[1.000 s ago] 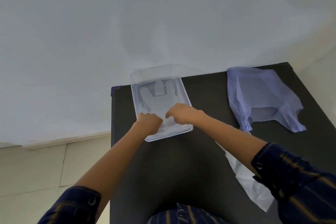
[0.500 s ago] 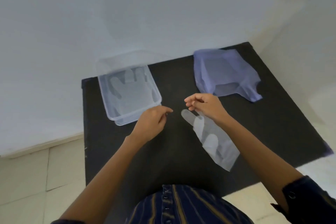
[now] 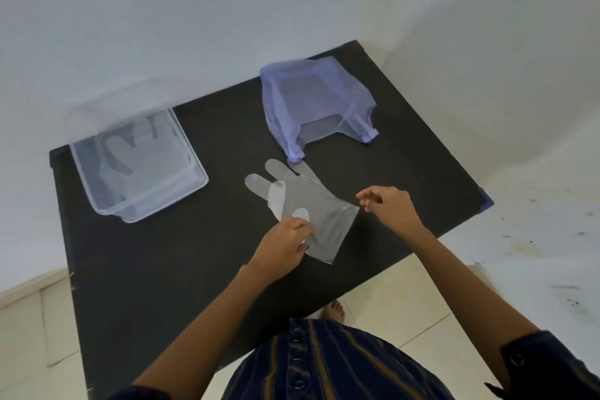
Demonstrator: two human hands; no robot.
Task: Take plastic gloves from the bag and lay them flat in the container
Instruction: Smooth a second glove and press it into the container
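Head view. The clear rectangular plastic container (image 3: pixel 139 169) stands at the left of the black tabletop (image 3: pixel 181 269); its far wall and raised lid blur into the white wall, and a translucent glove inside it (image 3: pixel 130 159) shows only faintly. The translucent lilac plastic bag (image 3: pixel 316 101) lies at the far centre, contents not discernible. A translucent plastic glove (image 3: pixel 302 204) lies flat on the table between container and bag, one finger touching a bag handle. The left hand (image 3: pixel 282 247) rests on its near cuff edge, fingers curled, hiding part of the cuff; whether it pinches the film cannot be told. The right hand (image 3: pixel 388 208) hovers just beside the cuff corner, fingers loosely curled, holding nothing.
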